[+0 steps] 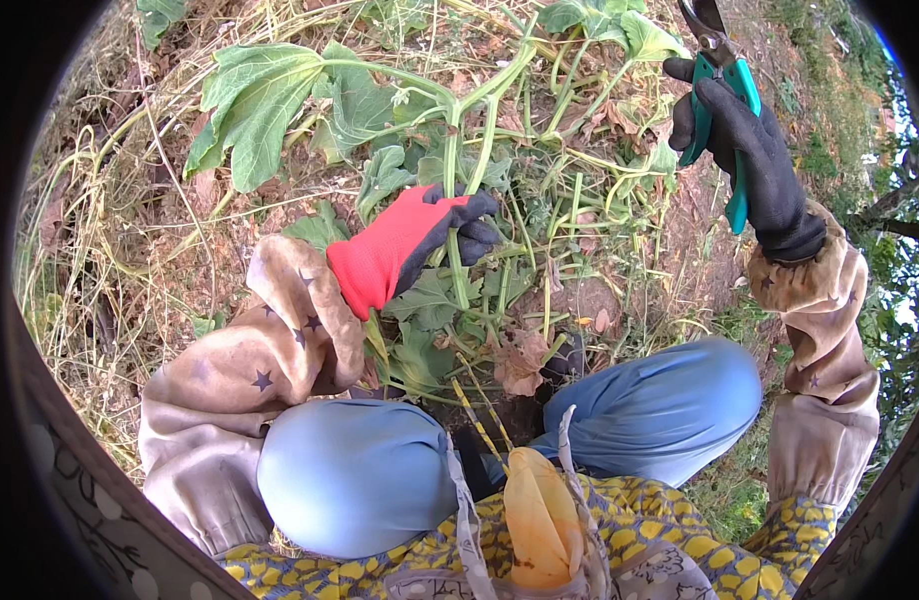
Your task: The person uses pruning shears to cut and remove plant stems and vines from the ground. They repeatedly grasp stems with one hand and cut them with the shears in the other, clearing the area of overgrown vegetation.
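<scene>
— So, where is the left hand (405, 245)?

— Low in the plant (460, 200), near the middle of the view. It wears a red glove with black fingers (477, 232), and those fingers are curled tight around a green stem (452, 165) that runs upward to a fork with big lobed leaves (260, 95).

— And the right hand (745, 150)?

— Raised at the upper right, well apart from the stem. It wears a black glove and is closed around the teal handles of the shears (725, 95). The blades point up toward the top edge; whether they stand open or closed I cannot tell, they run out of view.

— What lies about them?

— Dry grass (110, 200) to the left, bare soil (695, 230) and cut green stalks (580, 210) to the right of the plant. Both forearms wear tan sleeves (280, 350) with dark stars. Below, the person's knees (670, 395) in pale blue cloth bracket the plant's base, and a yellow patterned garment (630, 510) fills the bottom edge.
</scene>
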